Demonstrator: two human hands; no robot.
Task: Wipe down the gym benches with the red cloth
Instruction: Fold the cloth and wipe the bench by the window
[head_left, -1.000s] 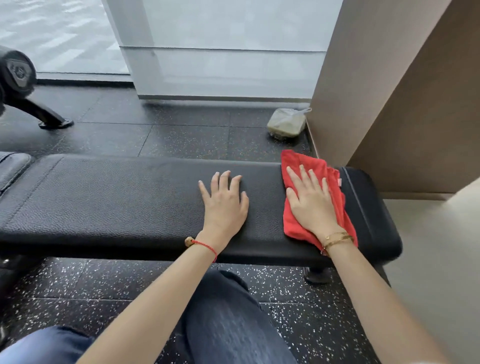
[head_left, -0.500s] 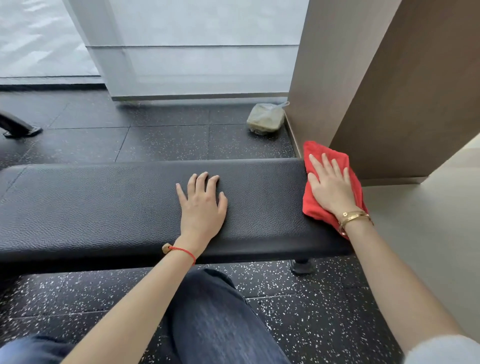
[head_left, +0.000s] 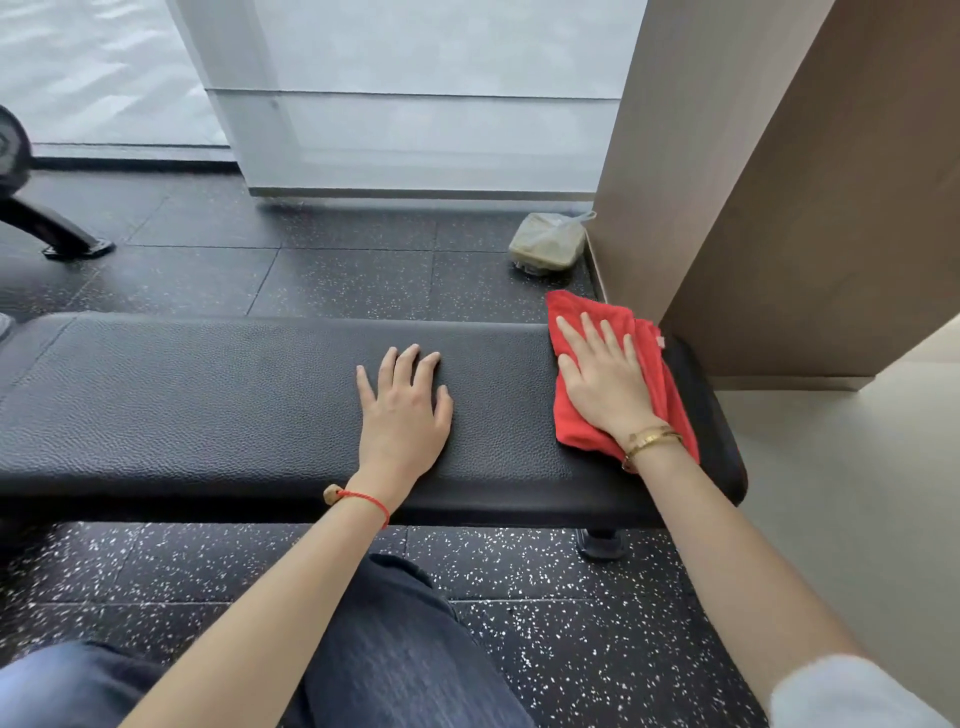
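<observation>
A black padded gym bench runs across the view from the left edge to the right. The red cloth lies folded near the bench's right end. My right hand presses flat on the cloth with straight, spread fingers. My left hand rests flat on the bare pad at the middle, fingers straight, holding nothing. A strip of black pad shows to the right of the cloth.
A brown wall corner stands just behind the bench's right end. A plastic bag with a container sits on the speckled floor beside it. A black machine foot is at far left. My knees are below the bench.
The cloth and my right hand slid out to the bench's right end half a second ago, and now sit slightly back in from that end. My left hand stays planted on the pad.
</observation>
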